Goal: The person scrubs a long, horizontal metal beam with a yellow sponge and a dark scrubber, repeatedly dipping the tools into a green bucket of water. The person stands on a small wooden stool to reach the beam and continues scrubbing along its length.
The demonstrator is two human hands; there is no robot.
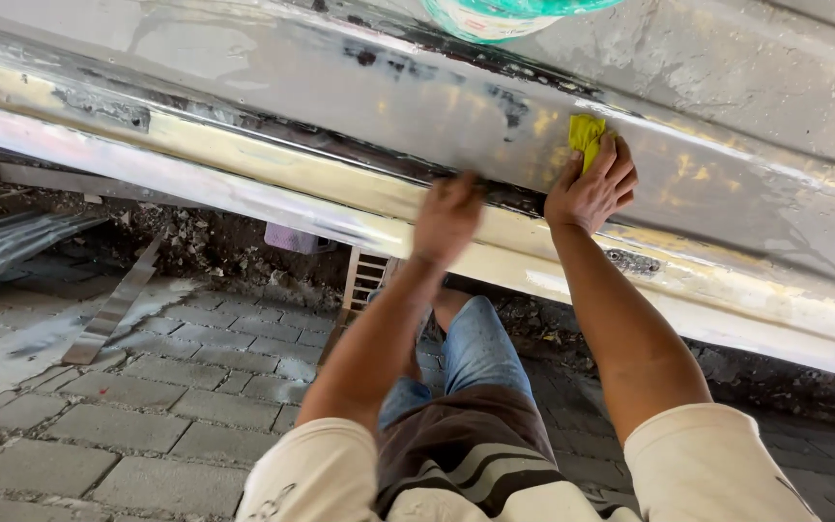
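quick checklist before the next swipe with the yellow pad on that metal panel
1. Right hand grips the yellow pad: ok, pad pressed against the metal panel.
2. Left hand placed on the panel: cannot tell, it is blurred.
3. Left hand free of tools: cannot tell, blurred.
4. Panel surface even: not ok, dark patches and yellowish smears show near the pad.
5. Footing on the paving stones: cannot tell, feet are hidden; only a knee in jeans shows.
6. Metal strip lying on the ground: ok, well off to the person's left.
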